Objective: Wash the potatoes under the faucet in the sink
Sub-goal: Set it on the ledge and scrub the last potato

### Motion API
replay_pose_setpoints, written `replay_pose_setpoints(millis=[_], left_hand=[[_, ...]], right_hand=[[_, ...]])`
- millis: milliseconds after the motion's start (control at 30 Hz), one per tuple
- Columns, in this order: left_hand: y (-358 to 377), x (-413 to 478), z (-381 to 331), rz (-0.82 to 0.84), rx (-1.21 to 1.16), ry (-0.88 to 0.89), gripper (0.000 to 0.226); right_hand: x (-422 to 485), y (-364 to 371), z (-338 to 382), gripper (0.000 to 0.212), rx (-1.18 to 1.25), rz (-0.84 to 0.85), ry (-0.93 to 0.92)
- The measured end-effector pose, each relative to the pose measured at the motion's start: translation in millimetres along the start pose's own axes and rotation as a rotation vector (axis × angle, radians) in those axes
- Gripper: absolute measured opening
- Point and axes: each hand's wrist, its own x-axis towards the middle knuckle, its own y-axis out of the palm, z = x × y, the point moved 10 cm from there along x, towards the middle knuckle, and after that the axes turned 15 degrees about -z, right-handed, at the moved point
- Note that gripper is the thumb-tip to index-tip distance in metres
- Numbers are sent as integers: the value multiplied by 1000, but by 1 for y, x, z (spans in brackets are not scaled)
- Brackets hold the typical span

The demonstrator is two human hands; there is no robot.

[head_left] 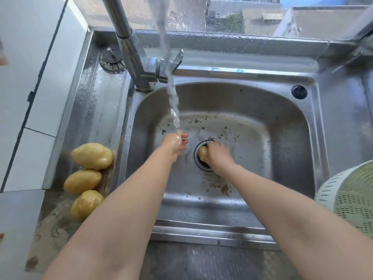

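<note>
Water runs from the steel faucet into the sink. The stream lands on my left hand, which is flat with its fingers apart and holds nothing. My right hand grips a small yellow potato low in the basin, right over the drain, to the right of the stream. Three more yellow potatoes lie on the wet ledge left of the sink: one at the back, one in the middle, one nearest me.
A pale green perforated colander stands on the counter at the right edge. Bits of dirt and peel are scattered over the sink floor. A loose drain strainer sits behind the faucet at the left. A window runs along the back.
</note>
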Motion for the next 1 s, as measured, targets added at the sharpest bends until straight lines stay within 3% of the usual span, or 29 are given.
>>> replay_pose_setpoints(millis=[133, 233, 367, 467, 567, 633, 733, 800, 933, 1000], left_hand=[[-13, -13, -15, -33, -29, 31, 22], [-21, -25, -24, -40, -66, 41, 30], [-29, -44, -25, 4, -185, -20, 34], [-36, -60, -33, 38, -353, 56, 28], [-55, -78, -43, -75, -462, 138, 15], [-68, -89, -41, -202, -529, 49, 17], [-73, -102, -41, -250, -729, -64, 28], [-79, -111, -47, -285, -674, 19, 32], [-74, -129, -71, -173, -375, 451, 22], [-70, -127, -67, -154, -256, 474, 20]], right_hand=[[-5, -19, 22, 44, 555, 82, 189], [-16, -46, 60, 30, 1051, 201, 336], [-29, -58, 87, 44, 1308, 303, 551], [-36, -77, 98, 35, 1336, 324, 613], [-42, -97, 112, 32, 1277, 329, 610], [-47, -105, 123, 29, 1192, 322, 543], [-54, -118, 137, 37, 1233, 273, 429], [-56, -130, 132, 40, 1181, 200, 376], [-51, -146, 102, 50, 986, 27, 465], [-50, -152, 99, 59, 828, -32, 408]])
